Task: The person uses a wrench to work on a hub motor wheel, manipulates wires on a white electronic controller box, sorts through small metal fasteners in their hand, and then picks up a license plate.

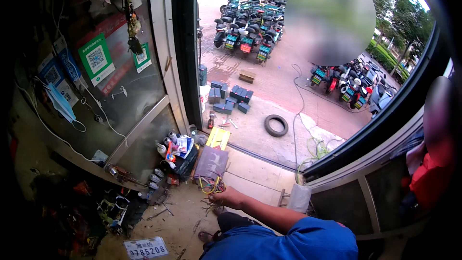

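My right arm, in a blue sleeve, reaches left across the lower middle. The right hand (225, 197) is closed at the lower end of a loop of yellow, red and dark wires (210, 184) and seems to grip them. Just beyond the wires lies a grey-purple block-like pack (211, 162). A yellow sheet (219, 138) lies at its far end. My left hand is not visible. My dark-clad knee (236, 220) and a sandalled foot (206, 236) show below the right hand.
A box with cans and packets (183, 147) stands left of the pack, tools and parts (115, 207) beyond it. Outside the doorway are dark batteries (240, 93), a tyre (276, 125), a cable (299, 110) and parked scooters (245, 33). A licence plate (145, 248) lies on the floor.
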`<state>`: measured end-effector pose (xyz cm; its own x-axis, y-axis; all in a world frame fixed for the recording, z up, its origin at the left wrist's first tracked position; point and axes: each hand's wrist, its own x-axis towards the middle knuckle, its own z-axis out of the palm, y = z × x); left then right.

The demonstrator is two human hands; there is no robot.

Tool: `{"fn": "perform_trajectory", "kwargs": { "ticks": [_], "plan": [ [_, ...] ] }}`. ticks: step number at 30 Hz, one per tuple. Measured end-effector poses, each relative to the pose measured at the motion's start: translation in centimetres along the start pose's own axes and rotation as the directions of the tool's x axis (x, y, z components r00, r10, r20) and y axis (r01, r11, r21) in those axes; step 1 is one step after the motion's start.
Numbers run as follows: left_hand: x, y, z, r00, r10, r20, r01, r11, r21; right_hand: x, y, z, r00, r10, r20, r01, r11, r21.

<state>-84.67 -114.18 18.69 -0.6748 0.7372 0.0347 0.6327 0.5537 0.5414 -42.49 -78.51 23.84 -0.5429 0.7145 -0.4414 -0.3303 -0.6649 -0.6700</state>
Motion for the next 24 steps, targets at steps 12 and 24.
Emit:
{"fn": "perform_trajectory", "kwargs": {
  "ticks": [12,24],
  "plan": [
    [-6.6,11.5,-3.0,0.959,0.008,0.285,0.122,0.891,-0.437,-5.0,6.7,-3.9,0.985,0.086,-0.146,-0.118,0.966,-0.231],
    [-10.7,-3.7,-8.1,0.640,-0.699,0.318,0.227,-0.223,-0.948,-2.2,14.4,10.7,0.984,0.176,-0.018,-0.176,0.965,-0.194]
  ]
}}
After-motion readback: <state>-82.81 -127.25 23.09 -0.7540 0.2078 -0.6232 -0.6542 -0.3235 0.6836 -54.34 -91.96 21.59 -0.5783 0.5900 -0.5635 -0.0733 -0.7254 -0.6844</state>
